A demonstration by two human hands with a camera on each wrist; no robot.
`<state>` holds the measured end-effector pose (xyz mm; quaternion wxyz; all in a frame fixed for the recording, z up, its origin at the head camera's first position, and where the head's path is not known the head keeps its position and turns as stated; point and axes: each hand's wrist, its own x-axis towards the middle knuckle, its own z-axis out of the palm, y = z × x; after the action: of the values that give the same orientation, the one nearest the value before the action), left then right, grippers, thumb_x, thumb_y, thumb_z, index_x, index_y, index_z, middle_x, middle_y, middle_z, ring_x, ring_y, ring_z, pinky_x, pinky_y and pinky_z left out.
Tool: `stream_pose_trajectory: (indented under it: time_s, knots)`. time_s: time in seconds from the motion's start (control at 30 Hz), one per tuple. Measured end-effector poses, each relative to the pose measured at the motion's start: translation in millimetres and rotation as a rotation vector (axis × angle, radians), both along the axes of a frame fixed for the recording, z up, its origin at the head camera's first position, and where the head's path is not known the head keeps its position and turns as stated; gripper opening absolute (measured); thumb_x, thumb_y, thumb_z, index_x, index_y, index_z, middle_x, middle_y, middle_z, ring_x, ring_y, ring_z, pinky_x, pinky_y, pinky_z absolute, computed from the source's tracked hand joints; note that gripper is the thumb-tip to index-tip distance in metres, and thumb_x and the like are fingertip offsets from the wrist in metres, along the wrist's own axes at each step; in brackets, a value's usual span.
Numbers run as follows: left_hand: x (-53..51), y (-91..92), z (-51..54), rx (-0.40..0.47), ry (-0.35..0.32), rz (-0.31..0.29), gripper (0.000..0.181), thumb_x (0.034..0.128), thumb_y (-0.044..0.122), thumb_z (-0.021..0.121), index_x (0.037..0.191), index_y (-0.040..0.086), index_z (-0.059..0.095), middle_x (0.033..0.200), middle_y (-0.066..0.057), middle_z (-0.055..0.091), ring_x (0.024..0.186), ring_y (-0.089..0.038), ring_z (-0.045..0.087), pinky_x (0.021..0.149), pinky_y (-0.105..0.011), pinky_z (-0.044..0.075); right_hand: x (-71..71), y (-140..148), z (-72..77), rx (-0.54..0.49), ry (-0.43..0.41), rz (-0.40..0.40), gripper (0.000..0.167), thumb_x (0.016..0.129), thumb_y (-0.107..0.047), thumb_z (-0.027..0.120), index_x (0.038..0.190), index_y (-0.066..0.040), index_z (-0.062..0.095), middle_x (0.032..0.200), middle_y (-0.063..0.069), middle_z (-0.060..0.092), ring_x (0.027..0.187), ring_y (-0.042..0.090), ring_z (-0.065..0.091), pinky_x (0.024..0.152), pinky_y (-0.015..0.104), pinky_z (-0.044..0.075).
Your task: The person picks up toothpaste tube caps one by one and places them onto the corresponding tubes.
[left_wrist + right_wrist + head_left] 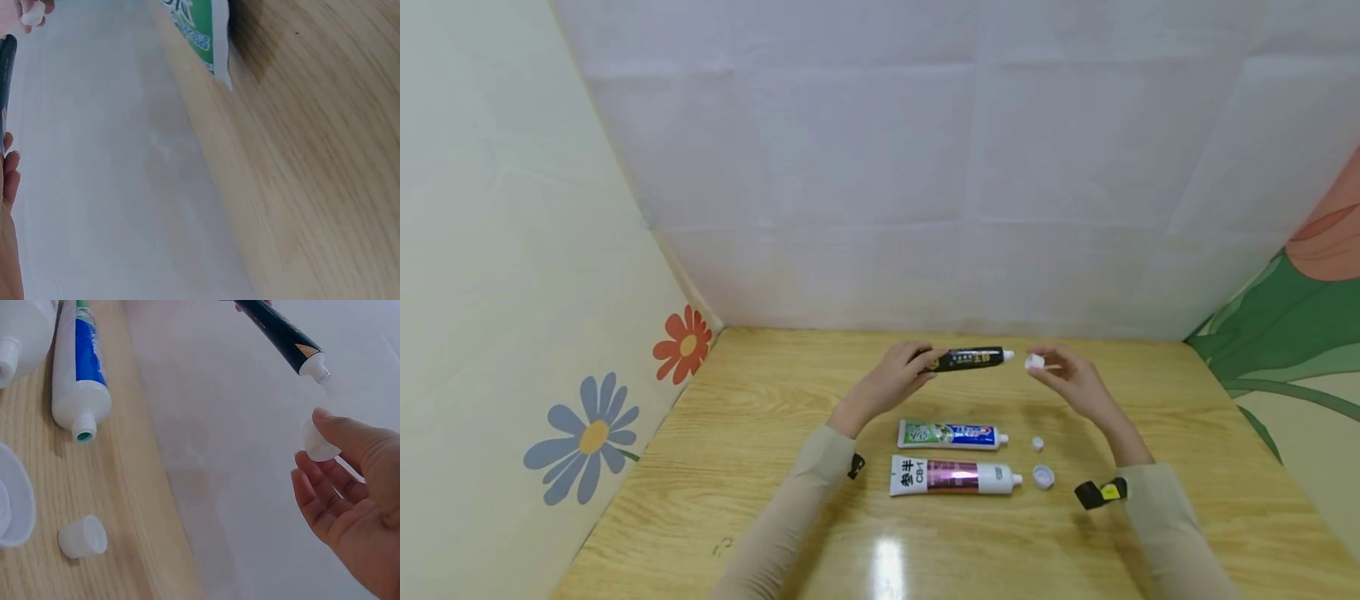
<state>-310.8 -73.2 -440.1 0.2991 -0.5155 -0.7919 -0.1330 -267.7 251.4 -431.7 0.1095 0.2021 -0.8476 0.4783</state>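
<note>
My left hand grips a black toothpaste tube by its tail end, raised over the table with its bare white nozzle pointing right. Between thumb and fingertips, my right hand pinches a white cap, just beyond that nozzle and apart from it. Below the hands lie two more uncapped tubes: a green-and-blue toothpaste tube and a white-and-pink toothpaste tube. Only the edge of the left hand shows in the left wrist view.
A small white cap lies right of the green-and-blue tube's nozzle. A larger white cap lies beside the pink tube's nozzle. The wooden table meets a pale cloth backdrop behind, with flower-painted panels at the sides.
</note>
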Motion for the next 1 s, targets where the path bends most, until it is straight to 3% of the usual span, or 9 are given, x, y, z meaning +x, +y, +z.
stream_pose_trajectory:
  time_s: [0.13, 0.23, 0.33, 0.5, 0.67, 0.8, 1.0]
  knots:
    - [-0.3, -1.3, 3.0, 0.021, 0.033, 0.008, 0.044, 0.0903, 0.017, 0.060, 0.132, 0.008, 0.048, 0.114, -0.010, 0.055, 0.101, -0.019, 0.052, 0.089, -0.030, 0.044, 1.5, -0.6, 4.9, 0.012, 0.016, -0.009, 0.037, 0.090, -0.016, 0.060, 0.124, -0.001, 0.055, 0.117, 0.016, 0.056, 0.095, -0.005, 0.051, 0.081, 0.010, 0.045]
    - [-0.7, -2.1, 5.5, 0.046, 0.063, 0.006, 0.046, 0.0875, 0.016, 0.063, 0.130, 0.008, 0.050, 0.113, -0.009, 0.055, 0.100, -0.019, 0.052, 0.088, -0.030, 0.044, 10.7, -7.6, 20.5, 0.022, 0.031, -0.014, 0.035, 0.091, -0.012, 0.059, 0.124, 0.000, 0.056, 0.116, 0.015, 0.055, 0.096, 0.001, 0.052, 0.081, 0.010, 0.045]
    - [-0.7, -3.1, 7.9, 0.070, 0.099, 0.005, 0.046, 0.0842, 0.015, 0.067, 0.128, 0.008, 0.052, 0.112, -0.008, 0.056, 0.100, -0.019, 0.052, 0.088, -0.030, 0.045, 12.4, -10.2, 25.2, 0.008, 0.047, -0.012, 0.035, 0.090, -0.010, 0.059, 0.123, 0.001, 0.056, 0.115, 0.015, 0.054, 0.095, 0.008, 0.054, 0.080, 0.009, 0.045]
    - [0.2, -3.8, 11.1, 0.086, 0.151, 0.016, 0.049, 0.0809, 0.015, 0.070, 0.126, 0.008, 0.053, 0.113, -0.007, 0.055, 0.102, -0.018, 0.051, 0.089, -0.031, 0.043, 7.4, -7.1, 18.3, -0.043, 0.045, -0.018, 0.035, 0.090, -0.011, 0.060, 0.123, -0.001, 0.055, 0.116, 0.016, 0.055, 0.091, 0.003, 0.056, 0.077, 0.011, 0.047]
    - [3.5, -3.8, 14.4, 0.117, 0.168, 0.017, 0.046, 0.0817, 0.016, 0.069, 0.125, 0.007, 0.054, 0.113, -0.007, 0.056, 0.101, -0.019, 0.051, 0.088, -0.031, 0.043, 17.3, -13.3, 31.1, -0.132, 0.050, -0.015, 0.033, 0.088, -0.002, 0.061, 0.118, 0.006, 0.053, 0.109, 0.019, 0.058, 0.087, -0.001, 0.056, 0.074, 0.012, 0.049]
    - [7.5, -3.5, 17.3, 0.130, 0.180, 0.023, 0.048, 0.0813, 0.017, 0.070, 0.125, 0.008, 0.054, 0.113, -0.007, 0.056, 0.100, -0.019, 0.051, 0.086, -0.031, 0.043, 28.0, -21.2, 43.4, -0.136, 0.064, -0.022, 0.032, 0.087, -0.001, 0.060, 0.118, 0.009, 0.054, 0.110, 0.016, 0.058, 0.087, -0.001, 0.055, 0.078, 0.011, 0.047]
    - [14.1, -1.9, 22.1, 0.127, 0.162, 0.029, 0.045, 0.0841, 0.019, 0.067, 0.127, 0.012, 0.054, 0.116, -0.005, 0.054, 0.101, -0.017, 0.050, 0.086, -0.030, 0.042, 33.7, -27.5, 48.0, -0.154, 0.093, -0.021, 0.032, 0.088, 0.000, 0.059, 0.118, 0.009, 0.055, 0.115, 0.022, 0.054, 0.092, -0.001, 0.056, 0.082, 0.011, 0.046]
